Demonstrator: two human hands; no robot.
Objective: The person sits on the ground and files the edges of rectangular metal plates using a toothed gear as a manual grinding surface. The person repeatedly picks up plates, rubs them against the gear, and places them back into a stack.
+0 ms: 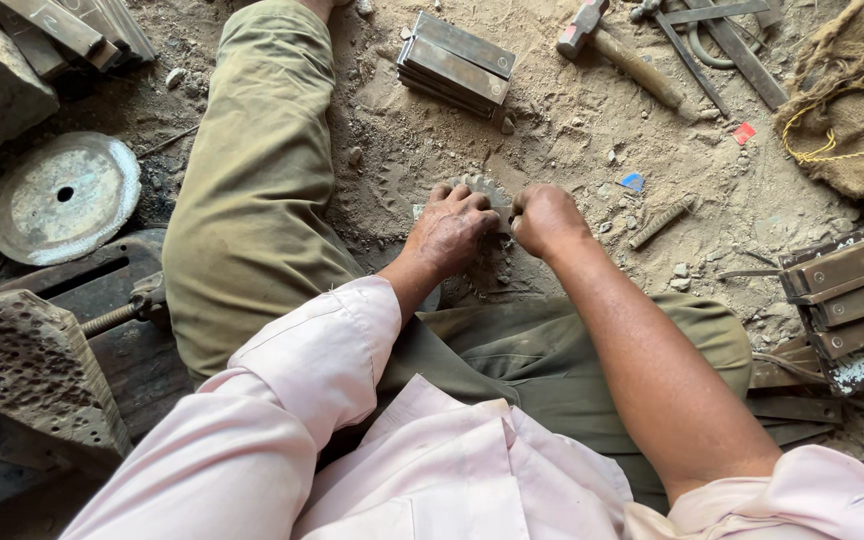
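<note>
At frame centre our left hand (pixel 455 228) and right hand (pixel 544 217) curl tight around a small grey toothed metal piece (pixel 482 189) on the sandy ground (pixel 572 110) — mostly hidden — its shape unclear.

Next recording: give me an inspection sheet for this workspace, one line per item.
Surface: sandy ground, dusty, with small stones.
Job's things: small toothed metal piece, mostly hidden under both hands.
Clutter: hammer; stacked metal bars; round metal disc; threaded rod; more bars at right; burlap sack.
Hands: left hand presses on the piece, fingers curled; right hand fisted beside it, touching it; what it grips is hidden.
Cables: yellow cord on the sack.
Surroundings: person sits on the ground, olive trouser leg stretched out; pitted metal block at left.
</note>
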